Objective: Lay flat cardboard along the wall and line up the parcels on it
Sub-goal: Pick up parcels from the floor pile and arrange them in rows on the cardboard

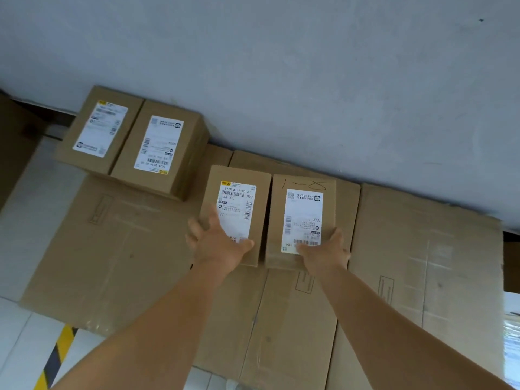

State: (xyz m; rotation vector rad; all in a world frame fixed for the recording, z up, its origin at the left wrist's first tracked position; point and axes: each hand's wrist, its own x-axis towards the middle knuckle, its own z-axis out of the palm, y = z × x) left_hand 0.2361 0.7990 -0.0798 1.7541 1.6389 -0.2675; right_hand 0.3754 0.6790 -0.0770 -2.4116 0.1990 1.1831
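Flattened cardboard sheets (118, 249) lie on the floor along the grey wall (281, 66). Two brown parcels with white labels stand side by side in the middle. My left hand (218, 243) grips the near left corner of the left parcel (239, 192). My right hand (327, 250) grips the near edge of the right parcel (302, 204), which has "1-8" handwritten on top. Two more labelled parcels (98, 128) (163, 147) sit next to each other against the wall at the far left. A gap of bare cardboard separates the two pairs.
More flat cardboard (427, 263) extends to the right along the wall. White floor tiles with a yellow-and-black striped line (56, 358) show at lower left. A brown box edge (14, 142) is at the far left.
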